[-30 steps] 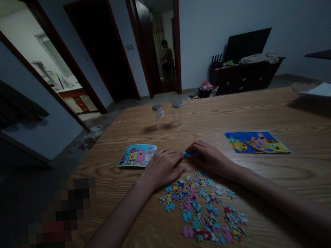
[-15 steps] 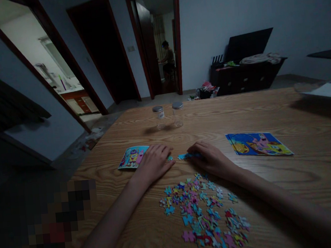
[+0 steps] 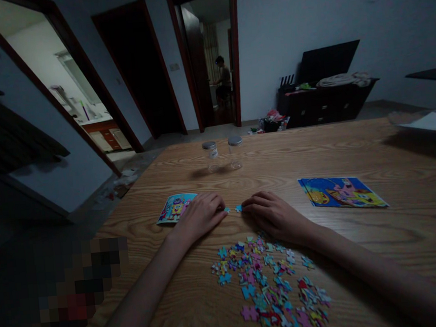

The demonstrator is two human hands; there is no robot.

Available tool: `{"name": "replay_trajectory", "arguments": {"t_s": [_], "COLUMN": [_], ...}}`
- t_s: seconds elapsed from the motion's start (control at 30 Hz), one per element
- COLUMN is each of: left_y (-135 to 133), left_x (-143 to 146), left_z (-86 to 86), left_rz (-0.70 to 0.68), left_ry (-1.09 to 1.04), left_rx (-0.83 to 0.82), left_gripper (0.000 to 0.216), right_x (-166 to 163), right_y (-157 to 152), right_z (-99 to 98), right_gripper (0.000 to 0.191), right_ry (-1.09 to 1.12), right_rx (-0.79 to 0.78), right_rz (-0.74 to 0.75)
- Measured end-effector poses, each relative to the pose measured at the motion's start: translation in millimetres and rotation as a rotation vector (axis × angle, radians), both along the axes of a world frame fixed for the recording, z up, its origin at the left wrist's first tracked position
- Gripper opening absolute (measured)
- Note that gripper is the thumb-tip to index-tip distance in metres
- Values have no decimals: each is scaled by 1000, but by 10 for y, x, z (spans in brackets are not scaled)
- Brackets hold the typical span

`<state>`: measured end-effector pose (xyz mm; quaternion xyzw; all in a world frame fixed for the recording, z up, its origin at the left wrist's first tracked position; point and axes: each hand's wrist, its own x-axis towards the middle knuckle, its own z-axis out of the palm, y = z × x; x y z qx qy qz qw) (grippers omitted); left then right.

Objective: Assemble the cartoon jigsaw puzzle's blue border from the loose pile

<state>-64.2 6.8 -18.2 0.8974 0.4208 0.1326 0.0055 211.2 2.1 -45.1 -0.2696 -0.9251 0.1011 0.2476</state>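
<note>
Both my hands rest on a wooden table [image 3: 363,252] just beyond a heap of several loose jigsaw pieces [image 3: 268,281]. My left hand [image 3: 200,217] lies with curled fingers, its fingertips pressing a small blue puzzle piece [image 3: 227,210]. My right hand [image 3: 270,214] has its fingers bent down on another blue piece [image 3: 239,208], facing the left one. The two pieces sit a small gap apart. A small cartoon picture card [image 3: 173,208] lies partly under my left hand.
A larger blue cartoon picture [image 3: 340,192] lies to the right. Two clear jars with metal lids [image 3: 223,154] stand further back. A white sheet [image 3: 428,120] sits at the far right edge. Beyond are doorways, a dark cabinet [image 3: 323,103] and a seated person [image 3: 223,79].
My hands have drawn apart and back from a joined position; the left slid left over the card. Each now presses a separate blue piece.
</note>
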Motion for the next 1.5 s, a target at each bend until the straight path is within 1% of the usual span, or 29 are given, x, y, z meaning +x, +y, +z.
{"name": "replay_trajectory", "arguments": {"t_s": [0.17, 0.3, 0.47, 0.6, 0.67, 0.8, 0.9, 1.13, 1.23, 1.37, 1.5], "left_y": [-8, 2, 15, 16, 8, -22, -52, -79, -72, -71, -67], "left_x": [16, 19, 14, 16, 26, 67, 114, 176, 170, 168, 166], "left_z": [-13, -31, -41, -43, -47, -78, -113, -94, -90, -110, -116], "left_rz": [15, 4, 14, -2, -14, -47, -90, -137, -155, -146, -146], "left_ry": [-16, -29, -3, -7, -8, -2, 23, 145, 148, 127, 109], "left_rx": [7, 5, -7, -16, -14, 14, 50, 142, 165, 165, 150], "left_gripper": [11, 8, 10, 12, 15, 22, 26, 24, 23, 21, 18], "right_x": [16, 70, 212, 325, 346, 334, 335, 407, 417, 468, 622], "right_y": [13, 57, 88, 74, 69, 66, 49, -30, -67, -205, -461], "right_z": [-27, -58, -124, -219, -234, -188, -156, -185, -163, -80, -37], "right_gripper": [35, 34, 30, 25, 22, 20, 19, 17, 17, 16, 19], "right_ry": [36, 160, 125, 165, 181, 193, 195, 187, 217, 295, 276], "right_rx": [-28, -64, -71, -85, -106, -181, -204, -160, -144, -129, -102], "right_rz": [-7, -82, -77, -140, -167, -197, -213, -223, -235, -254, -230]}}
